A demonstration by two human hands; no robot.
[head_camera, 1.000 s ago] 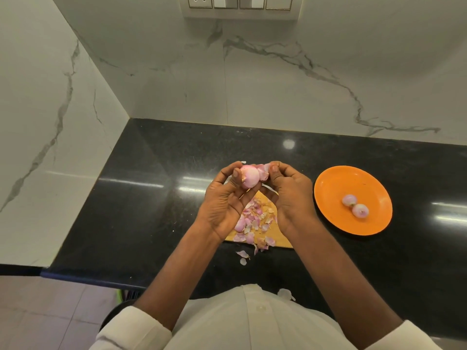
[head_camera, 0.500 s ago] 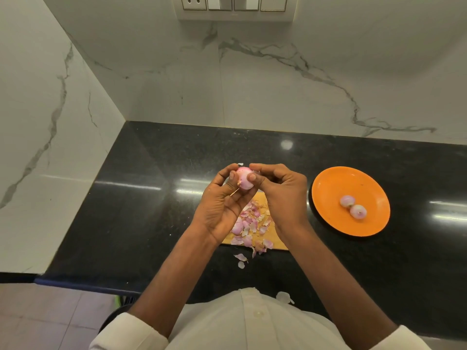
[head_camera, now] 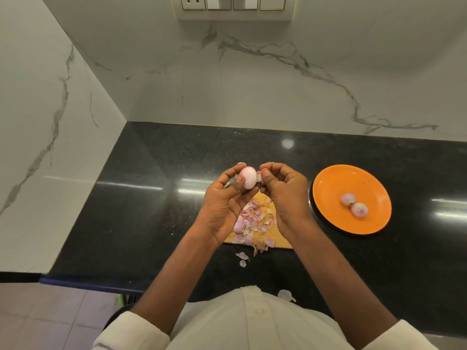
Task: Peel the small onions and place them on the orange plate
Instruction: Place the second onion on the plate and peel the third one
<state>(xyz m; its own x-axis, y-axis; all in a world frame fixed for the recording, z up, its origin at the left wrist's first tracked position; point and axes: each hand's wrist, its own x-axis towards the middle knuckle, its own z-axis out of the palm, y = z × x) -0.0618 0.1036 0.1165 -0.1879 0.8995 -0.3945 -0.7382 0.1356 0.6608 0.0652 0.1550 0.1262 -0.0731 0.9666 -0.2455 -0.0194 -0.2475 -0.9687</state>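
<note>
- Left hand [head_camera: 225,198] grips a small onion [head_camera: 247,180] at its fingertips, above the worktop [head_camera: 151,198].
- Right hand [head_camera: 283,190] pinches loose skin [head_camera: 259,177] on the onion's right side.
- Orange plate [head_camera: 328,188], holding 2 peeled onions [head_camera: 353,204], lies right of the right hand, the nearer one.

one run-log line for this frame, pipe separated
step: peeling | left hand: holds onion | right hand: pinches skin at onion's side | orange plate: two peeled onions | peels: on board
</note>
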